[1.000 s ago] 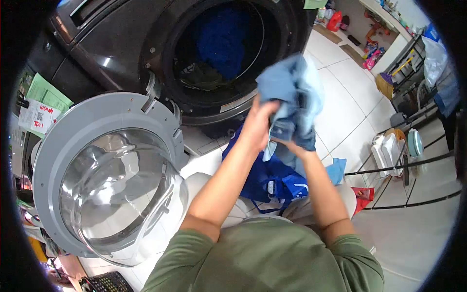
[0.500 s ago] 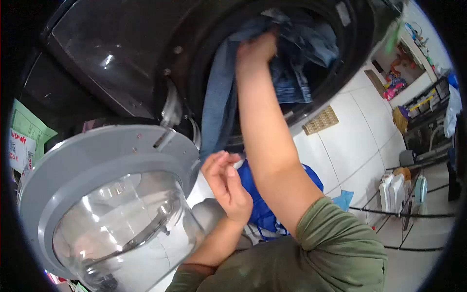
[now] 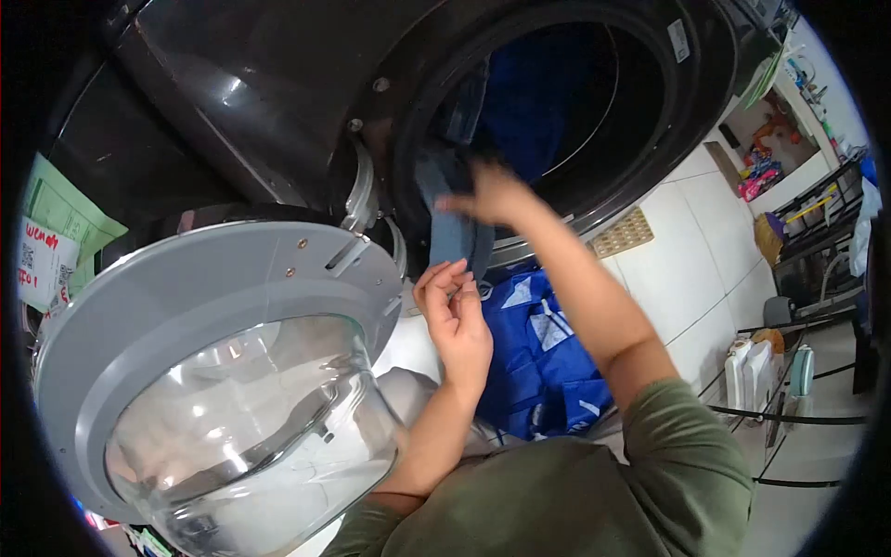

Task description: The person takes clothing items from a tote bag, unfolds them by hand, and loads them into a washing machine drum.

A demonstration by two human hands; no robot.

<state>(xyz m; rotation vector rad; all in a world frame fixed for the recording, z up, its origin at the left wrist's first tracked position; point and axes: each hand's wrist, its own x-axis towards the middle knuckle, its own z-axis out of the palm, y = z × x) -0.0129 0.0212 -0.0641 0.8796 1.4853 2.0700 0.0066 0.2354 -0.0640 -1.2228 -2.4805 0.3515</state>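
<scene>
At the machine's front rim [image 3: 408,176]: your right hand [image 3: 501,193] is at the denim garment [image 3: 447,232], its thumb apart from the blurred fingers; you cannot tell whether they grip it.
Left hand [image 3: 457,325]: your fingers are loosely curled and partly open, close by the garment's lower end, with no grip visible.
Denim: it fills much of the opening in the earlier frame; now it hangs over the opening's left side, and your right hand is lower.
Drum: blue cloth [image 3: 529,102] now shows inside, where denim covered it.
Blue bag [image 3: 548,371]: more of it shows below the rim.
Hard to see: the garment's upper part fades into shadow; your right fingertips are smeared by motion.
</scene>
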